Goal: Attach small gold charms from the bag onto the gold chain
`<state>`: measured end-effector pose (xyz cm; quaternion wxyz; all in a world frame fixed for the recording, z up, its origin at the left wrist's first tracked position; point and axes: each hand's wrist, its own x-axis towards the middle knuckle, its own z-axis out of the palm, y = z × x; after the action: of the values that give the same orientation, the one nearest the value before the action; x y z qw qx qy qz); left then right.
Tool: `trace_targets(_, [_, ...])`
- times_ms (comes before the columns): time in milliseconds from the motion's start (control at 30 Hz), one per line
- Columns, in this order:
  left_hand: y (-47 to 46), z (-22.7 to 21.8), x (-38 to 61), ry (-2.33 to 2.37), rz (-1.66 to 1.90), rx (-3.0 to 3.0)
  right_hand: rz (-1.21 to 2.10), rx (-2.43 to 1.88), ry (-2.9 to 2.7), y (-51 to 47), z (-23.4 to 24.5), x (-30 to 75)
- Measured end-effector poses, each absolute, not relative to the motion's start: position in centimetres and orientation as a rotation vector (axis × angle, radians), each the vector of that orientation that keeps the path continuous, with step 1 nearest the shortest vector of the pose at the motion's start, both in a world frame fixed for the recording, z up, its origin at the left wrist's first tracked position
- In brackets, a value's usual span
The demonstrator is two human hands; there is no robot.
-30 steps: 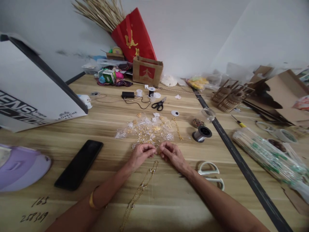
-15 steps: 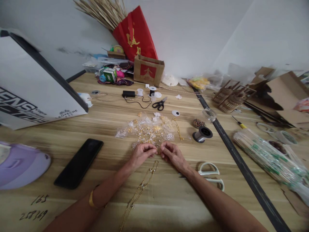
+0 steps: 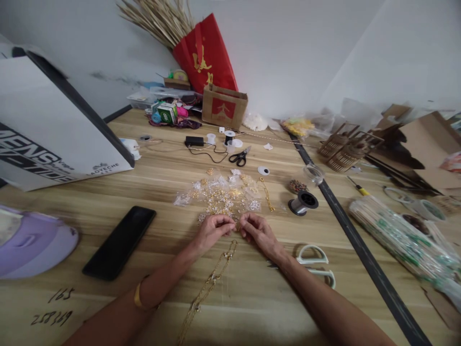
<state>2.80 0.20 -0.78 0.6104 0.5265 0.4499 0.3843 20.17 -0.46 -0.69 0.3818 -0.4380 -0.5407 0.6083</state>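
My left hand (image 3: pixel 212 229) and my right hand (image 3: pixel 256 230) meet fingertip to fingertip on the wooden table (image 3: pixel 252 298). Both are pinched closed at the top end of a gold chain (image 3: pixel 207 283) that trails back toward me between my forearms. What sits between the fingertips is too small to make out. Just beyond my hands lies a heap of small gold and silver jewellery parts in clear bags (image 3: pixel 223 194).
A black phone (image 3: pixel 120 241) lies to the left, a wire spool (image 3: pixel 303 202) and white-handled scissors (image 3: pixel 317 264) to the right. Black scissors (image 3: pixel 239 155), small spools, a red bag (image 3: pixel 205 55), a white box (image 3: pixel 46 129) and a purple cap (image 3: pixel 34 245) surround the spot.
The view has shifted slightly; my hands stay pinched together at the chain's end with no clear movement.
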Motion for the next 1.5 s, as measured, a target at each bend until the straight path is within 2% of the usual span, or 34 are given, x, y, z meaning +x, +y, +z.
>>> trace_targets(1500, [0.06,-0.18,2.84,1.032,0.858,1.288,1.574,-1.117,-1.400,-0.52,-0.47,20.12])
